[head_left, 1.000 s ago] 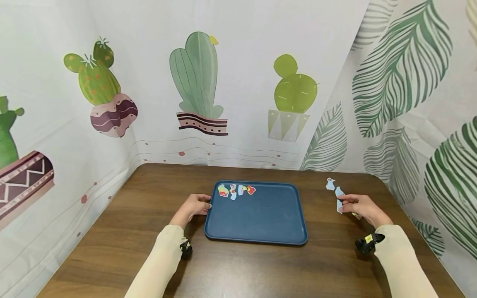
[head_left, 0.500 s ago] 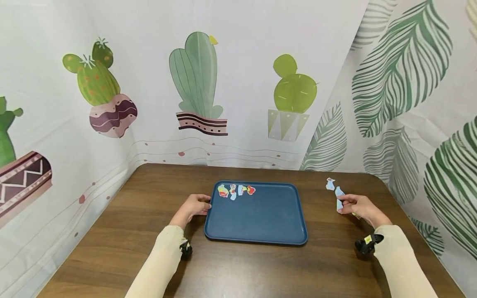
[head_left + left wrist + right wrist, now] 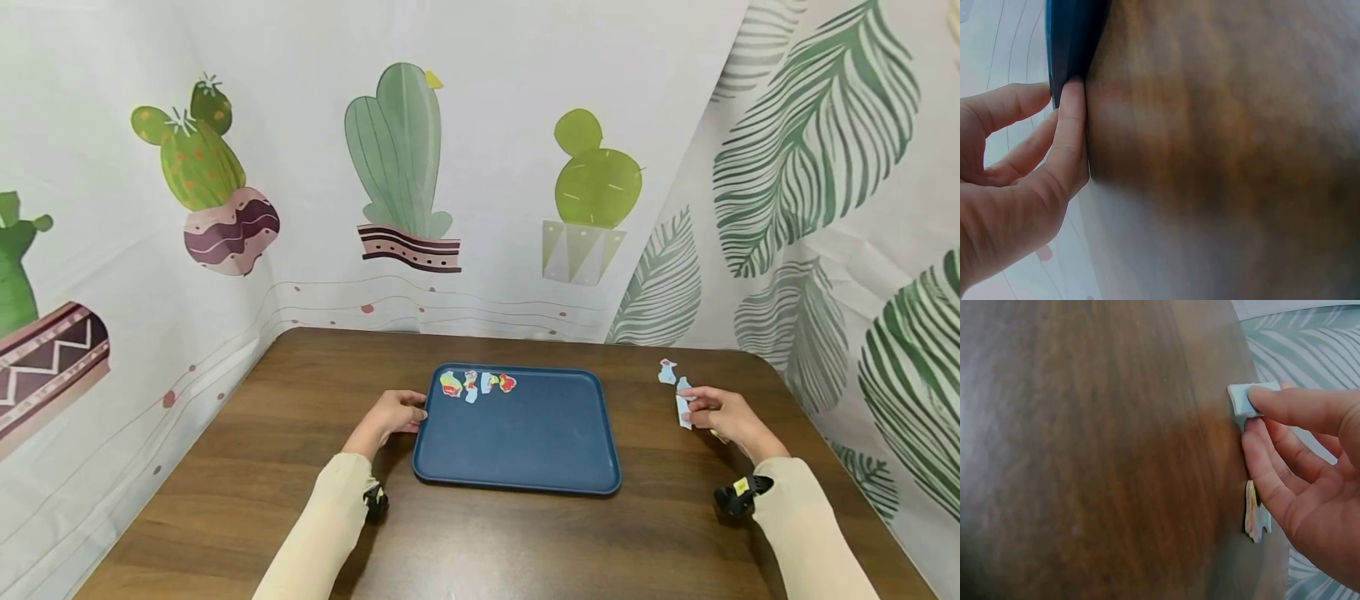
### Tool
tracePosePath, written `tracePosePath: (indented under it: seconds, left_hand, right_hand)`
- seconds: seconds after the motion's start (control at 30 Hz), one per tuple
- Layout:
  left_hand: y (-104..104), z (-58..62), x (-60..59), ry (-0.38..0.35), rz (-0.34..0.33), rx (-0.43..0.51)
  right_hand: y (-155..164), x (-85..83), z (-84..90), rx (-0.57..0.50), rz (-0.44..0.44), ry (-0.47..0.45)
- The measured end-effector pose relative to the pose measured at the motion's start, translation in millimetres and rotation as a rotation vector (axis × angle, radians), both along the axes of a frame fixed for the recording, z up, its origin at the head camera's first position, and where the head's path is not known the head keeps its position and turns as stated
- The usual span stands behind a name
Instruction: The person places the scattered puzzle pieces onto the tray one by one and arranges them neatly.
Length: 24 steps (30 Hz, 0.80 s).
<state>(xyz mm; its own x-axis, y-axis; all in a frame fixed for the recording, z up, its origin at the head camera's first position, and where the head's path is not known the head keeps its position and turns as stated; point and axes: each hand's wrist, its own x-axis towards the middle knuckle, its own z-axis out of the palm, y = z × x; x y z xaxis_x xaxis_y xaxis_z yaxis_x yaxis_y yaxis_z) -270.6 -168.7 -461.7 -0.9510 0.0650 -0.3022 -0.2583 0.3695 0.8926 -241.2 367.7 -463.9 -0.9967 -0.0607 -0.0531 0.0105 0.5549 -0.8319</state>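
Right hand (image 3: 722, 417) at the right side of the table (image 3: 285, 467), fingers curled, pinching a pale blue puzzle piece (image 3: 683, 412) at its fingertips. In the right wrist view the thumb and forefinger close on the piece (image 3: 1244, 399), which seems lifted or tipped on edge at the table surface; cannot tell if it is fully off the wood. A second piece, yellowish (image 3: 1256, 514), lies flat just under that palm. Two more loose blue pieces: one (image 3: 667, 371) farther back, another (image 3: 682, 384) just beyond the held one. They run in a short line away from the person, long axis front to back.

Left hand (image 3: 392, 417) at the left rim of the blue tray (image 3: 525, 450), fingers loosely bent, thumb (image 3: 1072, 125) pressed against the tray edge (image 3: 1069, 44); steadying, not lifting as far as shown.

Tray sits mid-table between the hands. Four coloured pieces (image 3: 478, 383) sit in a row at its far left corner, close to one another.

Key relation: the tray lies to the left of the right hand, well apart from it, and the row of placed pieces is up at the far rim, nearer the left hand. Right hand is the nearer one to all loose pieces.
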Motion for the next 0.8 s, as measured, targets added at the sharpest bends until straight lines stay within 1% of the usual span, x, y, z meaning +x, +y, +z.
tracePosePath:
  seconds: [0.1, 0.23, 0.33, 0.57, 0.8]
  left_hand:
    - [0.3, -0.3, -0.2, -0.003, 0.005, 0.004]
    - [0.2, 0.4, -0.1, -0.006, 0.005, 0.007]
    - [0.2, 1.5, -0.4, -0.006, 0.003, 0.0]
    - [0.5, 3.0, -0.1, -0.014, 0.005, -0.001]
    - [0.0, 1.6, 0.2, -0.013, 0.006, -0.003]
  right_hand:
    - [-2.8, 0.1, 1.7, -0.048, 0.013, 0.026]
    - [-5.2, -0.9, 3.9, -0.082, 0.008, 0.023]
    - [-6.1, -3.9, 4.9, -0.099, -0.001, 0.017]
    - [-13.5, -11.8, 7.6, -0.142, 0.01, 0.013]
    - [-30.5, -18.2, 10.2, -0.211, 0.056, 0.006]
